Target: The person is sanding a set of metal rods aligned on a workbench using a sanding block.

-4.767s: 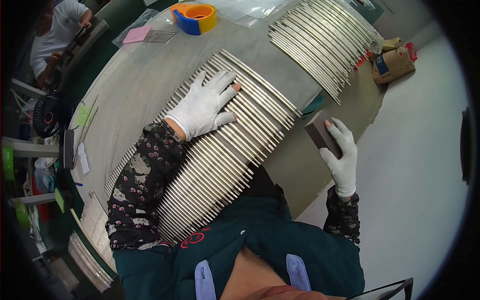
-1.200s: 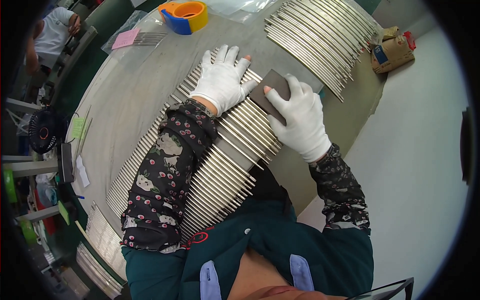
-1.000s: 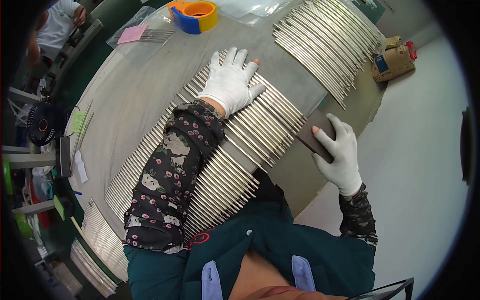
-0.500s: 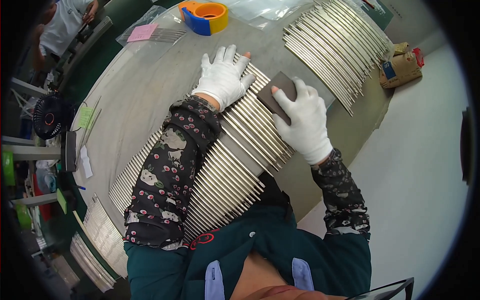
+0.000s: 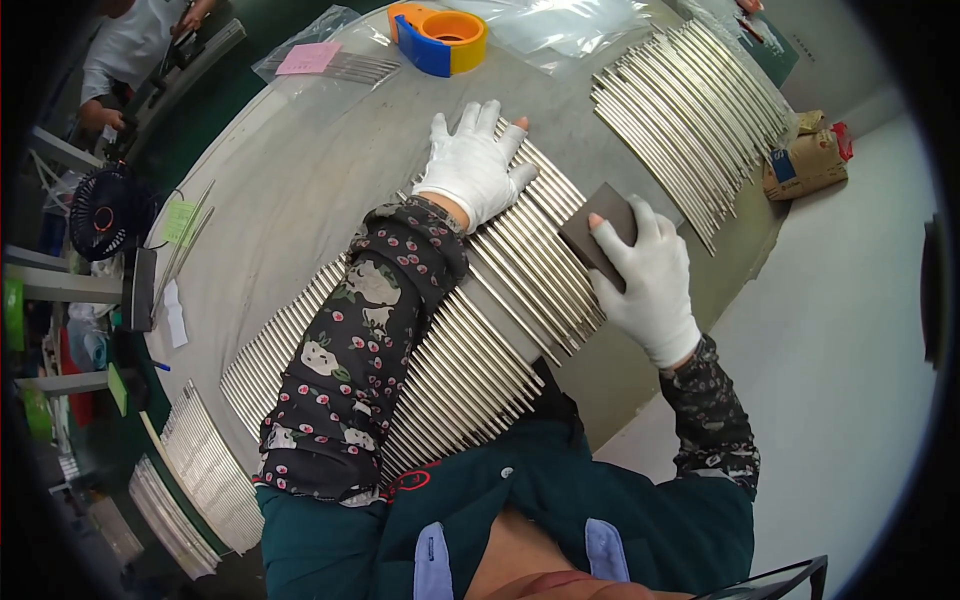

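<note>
Block [image 5: 598, 232] slid outward under right hand [image 5: 650, 285].

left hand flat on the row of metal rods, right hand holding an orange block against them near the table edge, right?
Not quite: the block in the right hand is dark brown, not orange, as the head view shows. The left hand does lie flat on the metal rods.

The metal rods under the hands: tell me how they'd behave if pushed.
The metal rods look thin, round and smooth, so they would probably roll sideways. The left hand lies flat across them, likely steadying them. They appear straight and stiff, not floppy.
</note>
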{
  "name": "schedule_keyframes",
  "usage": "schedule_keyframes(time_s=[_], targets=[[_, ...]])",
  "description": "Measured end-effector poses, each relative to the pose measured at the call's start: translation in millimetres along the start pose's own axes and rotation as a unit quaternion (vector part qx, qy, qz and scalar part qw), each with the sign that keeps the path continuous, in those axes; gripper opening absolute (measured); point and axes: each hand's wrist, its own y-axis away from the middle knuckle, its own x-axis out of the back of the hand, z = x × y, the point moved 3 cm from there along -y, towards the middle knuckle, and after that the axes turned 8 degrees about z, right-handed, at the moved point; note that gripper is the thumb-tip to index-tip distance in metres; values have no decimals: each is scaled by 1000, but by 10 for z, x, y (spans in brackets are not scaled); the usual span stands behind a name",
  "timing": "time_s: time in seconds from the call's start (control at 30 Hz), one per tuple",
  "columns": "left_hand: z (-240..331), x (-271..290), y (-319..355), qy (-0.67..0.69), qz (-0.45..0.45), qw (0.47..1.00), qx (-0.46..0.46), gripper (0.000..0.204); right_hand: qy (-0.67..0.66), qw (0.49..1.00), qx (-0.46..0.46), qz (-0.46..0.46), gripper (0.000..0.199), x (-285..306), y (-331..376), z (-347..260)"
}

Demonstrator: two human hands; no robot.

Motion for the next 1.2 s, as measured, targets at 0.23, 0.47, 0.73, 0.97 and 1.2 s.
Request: schedule_keyframes(time_s=[0.23, 0.47, 0.73, 0.97, 1.2], targets=[[30, 15, -18, 14, -14, 1000, -13, 55, 22, 1000, -18, -1, 46, -159, -363, -161], [41, 50, -1, 8, -32, 999, -13, 55, -11, 993, -116, 7, 48, 639, 535, 199], [133, 73, 26, -8, 49, 998, -50, 57, -32, 984, -169, -38, 50, 547, 887, 174], [475, 61, 224, -3, -5, 986, -164, 57, -55, 987, -147, -25, 54, 420, 809, 153], [513, 20, 116, -6, -10, 987, -162, 55, -57, 988, -142, 0, 54, 373, 826, 208]])
